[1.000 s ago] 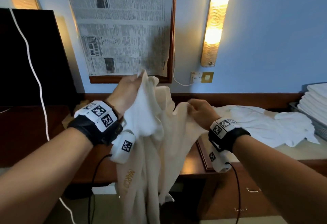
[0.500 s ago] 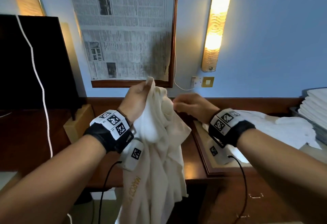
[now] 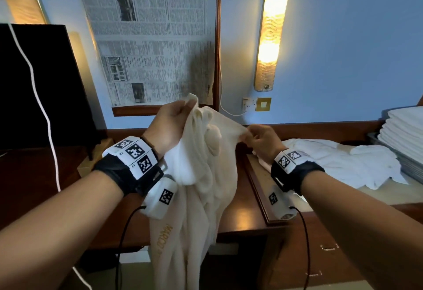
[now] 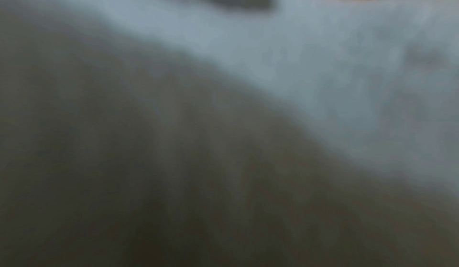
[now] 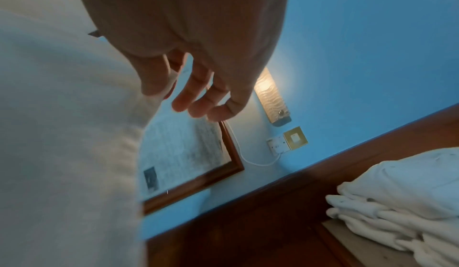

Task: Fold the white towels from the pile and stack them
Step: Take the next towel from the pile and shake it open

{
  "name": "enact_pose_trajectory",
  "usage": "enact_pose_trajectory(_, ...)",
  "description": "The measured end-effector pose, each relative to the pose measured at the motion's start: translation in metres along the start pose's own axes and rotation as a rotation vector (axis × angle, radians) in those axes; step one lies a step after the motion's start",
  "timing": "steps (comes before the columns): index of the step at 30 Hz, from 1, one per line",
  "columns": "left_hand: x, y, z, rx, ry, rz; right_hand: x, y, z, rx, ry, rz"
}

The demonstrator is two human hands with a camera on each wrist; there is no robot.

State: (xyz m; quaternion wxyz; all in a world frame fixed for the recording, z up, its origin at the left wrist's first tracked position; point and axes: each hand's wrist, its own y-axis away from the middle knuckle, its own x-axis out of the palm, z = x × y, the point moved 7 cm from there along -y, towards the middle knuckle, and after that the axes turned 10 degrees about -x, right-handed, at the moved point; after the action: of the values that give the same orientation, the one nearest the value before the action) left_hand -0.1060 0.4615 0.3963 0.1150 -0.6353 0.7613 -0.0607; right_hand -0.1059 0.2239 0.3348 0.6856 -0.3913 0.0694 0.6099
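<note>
Right hand (image 3: 261,142) had slid out to 3 o'clock, pinching the towel (image 3: 206,164) edge; left hand (image 3: 170,125) gripped a corner (spreading begun, no fold yet).

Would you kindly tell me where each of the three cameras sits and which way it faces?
Head: worn on the head, looking forward and down; left hand and right hand hold up a cream cloth towel.
Left wrist: pressed close to blurred pale cloth; no hand can be made out.
Right wrist: looks along the right hand's fingers towards the blue wall.
Head and right wrist views share the glowing wall lamp.
</note>
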Motion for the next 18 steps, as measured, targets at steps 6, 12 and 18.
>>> enact_pose_trajectory(6, 0.005, 0.025, -0.036, 0.052, -0.624, 0.716, -0.051, -0.049, 0.081, -0.172, -0.182, -0.169)
enact_pose_trajectory(12, -0.055, 0.000, -0.090, 0.283, -0.746, 0.258, -0.054, -0.058, 0.183, -0.482, -0.103, -0.034)
enact_pose_trajectory(18, -0.064, 0.016, -0.121, 0.540, -0.465, 0.054, -0.041, -0.051, 0.248, -0.710, -0.079, 0.051)
